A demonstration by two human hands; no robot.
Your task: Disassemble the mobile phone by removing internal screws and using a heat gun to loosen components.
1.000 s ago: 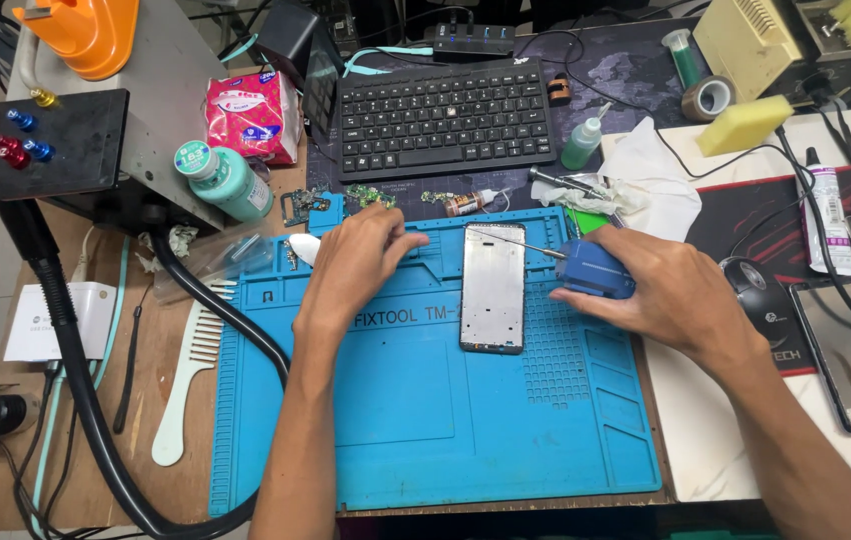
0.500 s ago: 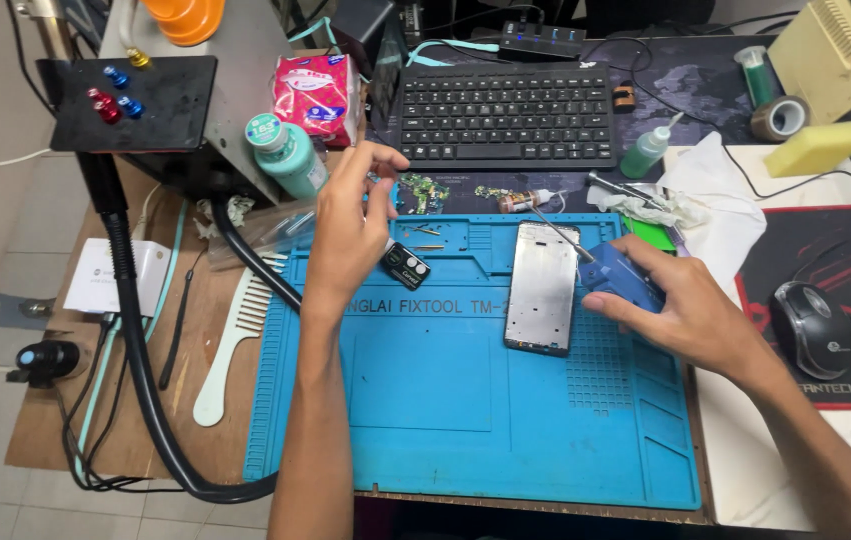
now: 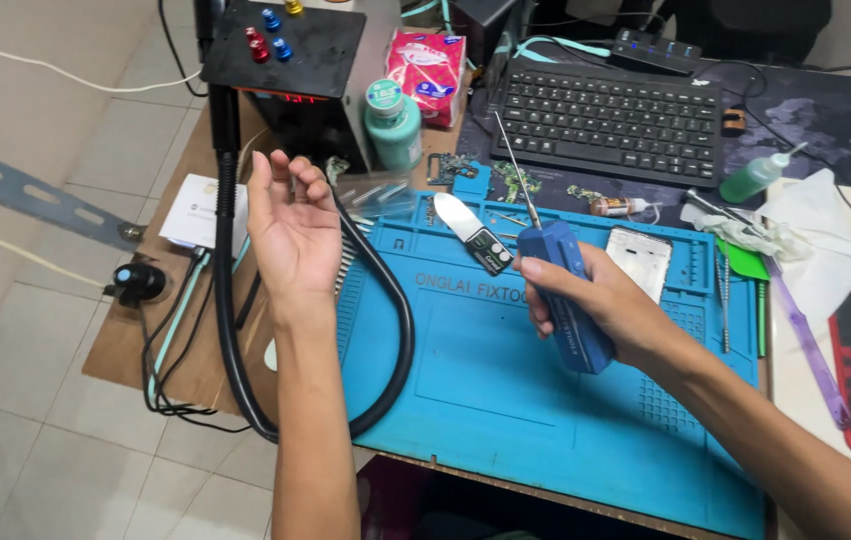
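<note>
Fingers of his right hand (image 3: pixel 595 300) grip the blue electric screwdriver (image 3: pixel 560 295) above the blue mat (image 3: pixel 505 400), left hand (image 3: pixel 293 225) open and empty, phone frame (image 3: pixel 640 262) seemingly untouched.

My wooden workbench (image 3: pixel 185 350) is carrying a blue repair mat (image 3: pixel 505 400), a black keyboard (image 3: pixel 610 110), a teal bottle (image 3: pixel 392 125) and a black hose (image 3: pixel 230 330); a phone frame (image 3: pixel 637 260) and small grey tool (image 3: pixel 473 232) are lying on the mat.
</note>
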